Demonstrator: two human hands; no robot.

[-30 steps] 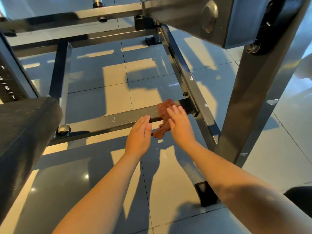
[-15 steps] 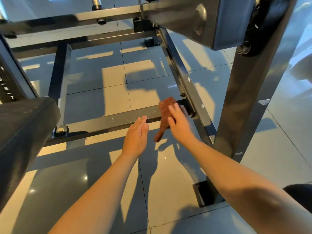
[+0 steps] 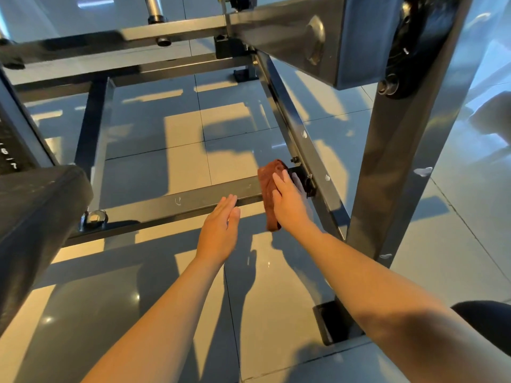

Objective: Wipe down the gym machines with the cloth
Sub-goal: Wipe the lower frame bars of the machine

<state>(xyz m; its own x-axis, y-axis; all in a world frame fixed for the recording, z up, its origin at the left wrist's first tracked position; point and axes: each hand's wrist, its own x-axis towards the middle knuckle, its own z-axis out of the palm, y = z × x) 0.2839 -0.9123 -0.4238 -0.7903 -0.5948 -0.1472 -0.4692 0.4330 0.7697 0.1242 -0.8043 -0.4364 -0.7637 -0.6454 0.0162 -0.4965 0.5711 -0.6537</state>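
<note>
Our right hand point(image 3: 287, 205) lies with fingers nearly straight across the rust-brown cloth point(image 3: 267, 183). It presses the cloth onto the right end of the machine's lower crossbar point(image 3: 171, 205), just beside the black end bracket point(image 3: 300, 175). A loose tail of cloth hangs off the bar's near edge. Our left hand point(image 3: 219, 230) is flat and holds nothing, its fingertips at the bar just left of the cloth. The cloth looks soft, light and limp, so we judge it best bunched under the palm with the tail gathered in. Whether it is damp we cannot tell.
</note>
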